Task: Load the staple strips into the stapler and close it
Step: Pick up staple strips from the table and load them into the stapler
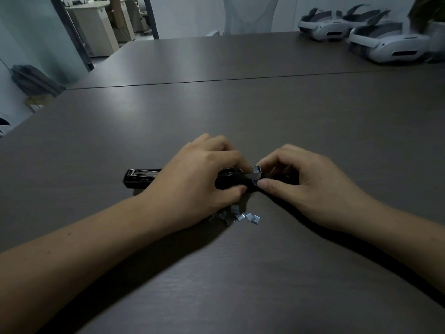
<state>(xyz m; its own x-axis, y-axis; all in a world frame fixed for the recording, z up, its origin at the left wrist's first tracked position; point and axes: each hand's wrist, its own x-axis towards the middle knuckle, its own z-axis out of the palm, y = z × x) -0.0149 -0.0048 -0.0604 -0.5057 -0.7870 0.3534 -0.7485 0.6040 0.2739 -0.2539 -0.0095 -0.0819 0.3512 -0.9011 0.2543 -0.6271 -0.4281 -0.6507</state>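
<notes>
A black stapler (140, 178) lies lengthwise on the dark table, opened flat, its metal-lined lid stretching out to the left. My left hand (197, 179) covers its middle and grips the body. My right hand (298, 182) pinches a short silver staple strip (256, 170) between thumb and forefinger at the end of the metal staple channel (248, 176). Several loose short staple pieces (237, 216) lie scattered on the table just in front of my left hand. The rest of the stapler is hidden under both hands.
Three white headsets (385, 48) sit at the table's far right corner. A seam (216, 80) crosses the table beyond the hands. A white chair back (250, 15) stands past the far edge, and glass partitions stand to the left.
</notes>
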